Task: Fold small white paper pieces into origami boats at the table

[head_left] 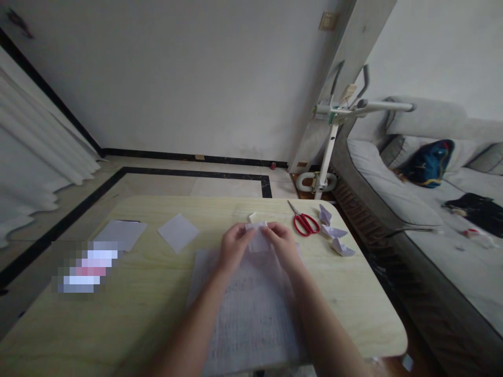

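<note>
Between my two hands, near the far side of the table, is a small piece of white paper [259, 241] with a folded strip along its top edge. My left hand [236, 242] pinches its left side and my right hand [282, 242] pinches the right. Beneath them lies a large printed sheet [251, 314], partly covered by my forearms. Just beyond the paper rests a small white scrap [252, 215]. Red-handled scissors [303, 221] lie to the right of my right hand, and past them sit several folded paper pieces [333, 232].
A square white sheet [178, 232] lies left of my hands on the wooden table [157, 303]. Farther left are more paper [121, 234] with a thin dark pen-like item and a blurred-out object [88, 267]. A grey sofa [393, 193] and a white metal stand [328, 146] are beyond the table's right side.
</note>
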Demonstrator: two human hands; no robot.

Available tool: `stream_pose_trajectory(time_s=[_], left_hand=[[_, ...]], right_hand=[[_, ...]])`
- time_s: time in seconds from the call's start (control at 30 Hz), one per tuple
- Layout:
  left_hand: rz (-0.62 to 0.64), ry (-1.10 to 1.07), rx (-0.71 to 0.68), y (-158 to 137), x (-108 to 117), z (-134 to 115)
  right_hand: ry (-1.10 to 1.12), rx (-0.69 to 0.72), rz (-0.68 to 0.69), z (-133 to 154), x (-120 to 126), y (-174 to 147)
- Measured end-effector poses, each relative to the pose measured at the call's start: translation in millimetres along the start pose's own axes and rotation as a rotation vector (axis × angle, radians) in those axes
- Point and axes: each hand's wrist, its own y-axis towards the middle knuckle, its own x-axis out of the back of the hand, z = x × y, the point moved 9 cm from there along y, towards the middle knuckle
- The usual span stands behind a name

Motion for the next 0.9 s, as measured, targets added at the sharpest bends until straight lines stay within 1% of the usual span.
stream_pose_trajectory(time_s=[0.1, 0.27, 0.57, 0.9], left_hand=[[-0.025, 0.062, -0.039, 0.3, 3.1, -1.3], [-0.038, 0.128, -0.085, 0.4, 4.4, -5.0], [-0.016, 0.154, -0.087, -0.8, 2.8, -5.6], [-0.010, 0.153, -0.104, -0.3, 3.2, -6.4]], right_hand=[[0.033, -0.022, -0.032, -0.4, 0.1, -0.1], [0.068, -0.037, -0.032, -3.3, -1.1, 0.3], [0.038, 0.022, -0.029, 0.3, -2.1, -1.1], [0.024, 0.007, -0.038, -0.8, -1.2, -1.2]])
